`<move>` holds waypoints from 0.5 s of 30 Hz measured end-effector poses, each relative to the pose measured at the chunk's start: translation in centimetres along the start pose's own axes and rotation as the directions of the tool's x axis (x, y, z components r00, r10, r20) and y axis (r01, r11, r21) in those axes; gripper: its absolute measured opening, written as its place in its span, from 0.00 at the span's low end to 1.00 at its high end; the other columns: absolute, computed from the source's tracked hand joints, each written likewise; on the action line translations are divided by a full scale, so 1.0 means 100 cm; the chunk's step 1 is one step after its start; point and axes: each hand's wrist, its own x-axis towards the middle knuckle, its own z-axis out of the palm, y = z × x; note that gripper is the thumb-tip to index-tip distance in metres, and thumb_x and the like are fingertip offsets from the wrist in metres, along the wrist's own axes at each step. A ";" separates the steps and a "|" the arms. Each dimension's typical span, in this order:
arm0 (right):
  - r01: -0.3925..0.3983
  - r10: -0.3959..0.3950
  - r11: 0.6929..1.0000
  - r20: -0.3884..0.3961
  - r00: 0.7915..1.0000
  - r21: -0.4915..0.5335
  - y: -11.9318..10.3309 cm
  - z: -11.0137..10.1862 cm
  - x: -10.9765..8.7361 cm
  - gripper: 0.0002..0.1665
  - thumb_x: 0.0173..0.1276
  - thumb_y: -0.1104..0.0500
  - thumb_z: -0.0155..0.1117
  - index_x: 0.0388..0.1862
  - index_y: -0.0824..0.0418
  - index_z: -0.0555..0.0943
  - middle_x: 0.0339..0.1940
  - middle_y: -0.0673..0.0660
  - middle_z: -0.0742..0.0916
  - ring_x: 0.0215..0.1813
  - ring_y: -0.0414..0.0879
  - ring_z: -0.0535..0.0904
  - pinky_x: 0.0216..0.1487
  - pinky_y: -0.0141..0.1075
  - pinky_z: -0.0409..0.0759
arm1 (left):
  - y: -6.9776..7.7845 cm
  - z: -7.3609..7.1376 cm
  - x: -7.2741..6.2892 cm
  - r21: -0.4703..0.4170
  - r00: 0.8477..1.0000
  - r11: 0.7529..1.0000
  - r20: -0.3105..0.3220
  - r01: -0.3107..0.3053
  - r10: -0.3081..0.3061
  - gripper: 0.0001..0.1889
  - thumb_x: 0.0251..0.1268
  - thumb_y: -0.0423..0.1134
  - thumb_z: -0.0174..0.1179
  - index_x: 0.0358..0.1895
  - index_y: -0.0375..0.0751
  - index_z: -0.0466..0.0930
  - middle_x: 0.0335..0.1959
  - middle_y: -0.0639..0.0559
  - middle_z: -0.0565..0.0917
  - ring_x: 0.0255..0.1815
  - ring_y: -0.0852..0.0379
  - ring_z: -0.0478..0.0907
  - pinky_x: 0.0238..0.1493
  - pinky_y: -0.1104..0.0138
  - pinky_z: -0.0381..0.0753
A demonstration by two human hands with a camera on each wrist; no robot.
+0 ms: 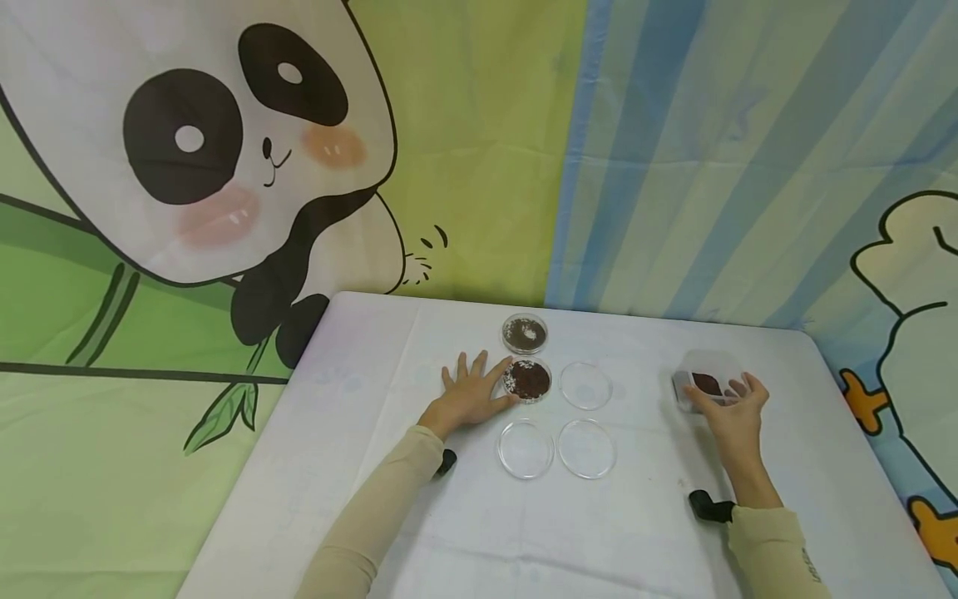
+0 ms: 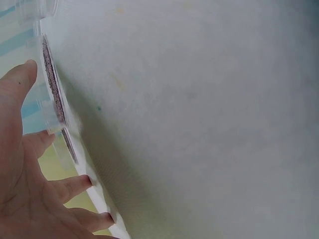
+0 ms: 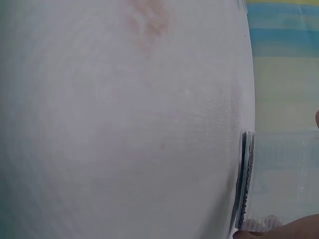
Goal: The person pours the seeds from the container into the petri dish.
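My left hand [image 1: 469, 398] lies with fingers spread on the white table. Its thumb and index finger touch the left rim of a clear round dish [image 1: 528, 379] of dark brown crumbly material with white patches. In the left wrist view, that dish [image 2: 54, 84] shows edge-on beside the thumb. Over at the right, my right hand [image 1: 733, 412] grips a clear plastic box [image 1: 684, 393] from the near side, thumb at its left and fingers at its right. Dark brown material [image 1: 707, 383] shows inside. The right wrist view shows the box [image 3: 279, 174] side-on, with only parts of the hand.
Behind the left hand's dish stands another clear dish [image 1: 524, 334] with dark crumbs. Three clear round dishes or lids lie nearby: one [image 1: 586, 386] to the right, two [image 1: 526, 449] [image 1: 587, 449] in front. A printed cloth [image 1: 486, 150] hangs behind the table [image 1: 636, 541].
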 end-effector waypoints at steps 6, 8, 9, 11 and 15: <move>-0.013 0.013 1.000 0.011 1.000 0.000 0.001 -0.001 0.000 0.66 0.63 0.44 0.73 0.80 0.48 0.34 0.80 0.60 0.54 0.77 0.56 0.53 0.66 0.43 0.64 | 0.000 0.001 0.002 -0.007 1.000 1.000 -0.002 0.001 -0.002 0.41 0.69 0.72 0.47 0.81 0.70 0.45 0.81 0.40 0.45 0.77 0.26 0.35 0.67 0.29 0.38; -0.007 0.007 1.000 0.015 1.000 -0.006 0.001 -0.001 0.000 0.66 0.63 0.44 0.73 0.80 0.47 0.33 0.80 0.60 0.54 0.77 0.56 0.53 0.65 0.42 0.65 | -0.001 0.002 0.002 -0.003 1.000 1.000 0.000 0.004 -0.004 0.41 0.69 0.72 0.46 0.81 0.70 0.44 0.81 0.40 0.45 0.77 0.27 0.34 0.67 0.29 0.37; -0.001 0.001 1.000 0.018 1.000 -0.010 0.001 -0.002 0.000 0.66 0.64 0.44 0.73 0.80 0.47 0.33 0.80 0.61 0.54 0.76 0.56 0.53 0.65 0.43 0.65 | -0.001 0.002 0.002 0.001 1.000 1.000 0.002 0.005 -0.005 0.41 0.69 0.72 0.46 0.81 0.71 0.43 0.82 0.40 0.44 0.78 0.27 0.34 0.68 0.29 0.37; 0.011 -0.011 1.000 0.021 1.000 -0.024 0.001 -0.002 -0.001 0.66 0.64 0.44 0.72 0.81 0.47 0.32 0.80 0.62 0.54 0.77 0.57 0.53 0.65 0.44 0.65 | -0.001 0.002 0.002 -0.002 1.000 1.000 0.000 0.004 -0.004 0.41 0.69 0.72 0.46 0.81 0.70 0.44 0.81 0.40 0.44 0.77 0.27 0.34 0.67 0.29 0.37; 0.031 -0.029 0.999 0.030 0.999 -0.042 0.002 -0.003 -0.002 0.68 0.64 0.45 0.73 0.81 0.49 0.30 0.80 0.64 0.53 0.77 0.60 0.52 0.67 0.51 0.63 | 0.000 0.001 0.001 -0.012 1.000 1.000 -0.006 -0.002 0.002 0.41 0.69 0.71 0.47 0.81 0.69 0.46 0.81 0.39 0.45 0.77 0.26 0.35 0.67 0.29 0.38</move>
